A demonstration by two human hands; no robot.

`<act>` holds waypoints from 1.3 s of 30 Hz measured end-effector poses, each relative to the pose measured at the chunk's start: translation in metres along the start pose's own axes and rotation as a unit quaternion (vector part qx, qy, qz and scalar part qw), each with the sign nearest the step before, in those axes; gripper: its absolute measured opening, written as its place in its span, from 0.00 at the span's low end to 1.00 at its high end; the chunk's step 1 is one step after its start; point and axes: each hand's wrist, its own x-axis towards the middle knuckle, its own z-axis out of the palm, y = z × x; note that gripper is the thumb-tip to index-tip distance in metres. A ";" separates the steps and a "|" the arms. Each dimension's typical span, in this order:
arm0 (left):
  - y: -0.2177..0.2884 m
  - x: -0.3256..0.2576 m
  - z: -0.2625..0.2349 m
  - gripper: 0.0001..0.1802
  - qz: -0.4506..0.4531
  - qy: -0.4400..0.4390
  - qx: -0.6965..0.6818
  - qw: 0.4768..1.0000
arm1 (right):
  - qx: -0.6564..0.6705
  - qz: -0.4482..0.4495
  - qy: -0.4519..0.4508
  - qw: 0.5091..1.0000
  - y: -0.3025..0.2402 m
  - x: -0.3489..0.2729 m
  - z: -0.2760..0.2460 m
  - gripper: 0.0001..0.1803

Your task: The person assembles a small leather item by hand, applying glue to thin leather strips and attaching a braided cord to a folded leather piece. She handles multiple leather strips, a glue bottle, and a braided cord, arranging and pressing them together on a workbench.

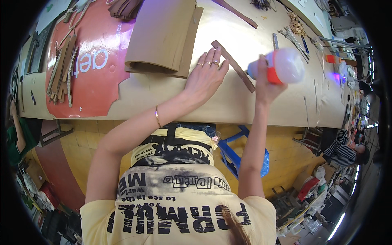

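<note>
My left hand [206, 73], with rings on several fingers, lies flat with its fingers stretched out. Its fingertips touch the upper end of a narrow brown leather strip [237, 69] that lies slanted on the table. To the right, my right hand [267, 87] is wrapped round a translucent white squeeze bottle [292, 67] with a red band. The bottle is tipped over, its nozzle end towards the strip. I cannot tell whether the nozzle touches the strip. Left of my left hand lies a large rolled brown sheet [157, 41].
A red sheet [96, 92] at the left bears a bundle of brown and braided straps [63, 69]. Another brown strip [237, 14] lies at the far side. Braided straps [293, 38] and a metal ruler [275, 41] lie far right. A blue stool [230, 153] stands below the table edge.
</note>
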 end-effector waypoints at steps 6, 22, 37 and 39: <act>0.001 0.000 -0.001 0.25 0.000 -0.005 0.044 0.999 | 0.004 -0.069 -0.072 0.995 0.001 0.006 0.032 0.15; 0.004 0.002 -0.008 0.26 0.000 -0.035 0.082 0.996 | -0.091 -0.018 -0.060 0.994 0.002 -0.013 -0.037 0.12; 0.005 -0.001 -0.003 0.28 -0.021 -0.029 0.061 0.997 | 0.039 0.003 -0.080 0.996 -0.014 0.019 0.065 0.16; 0.006 0.000 -0.004 0.27 -0.023 -0.030 0.073 0.997 | 0.033 -0.007 -0.108 0.994 -0.014 0.019 0.078 0.16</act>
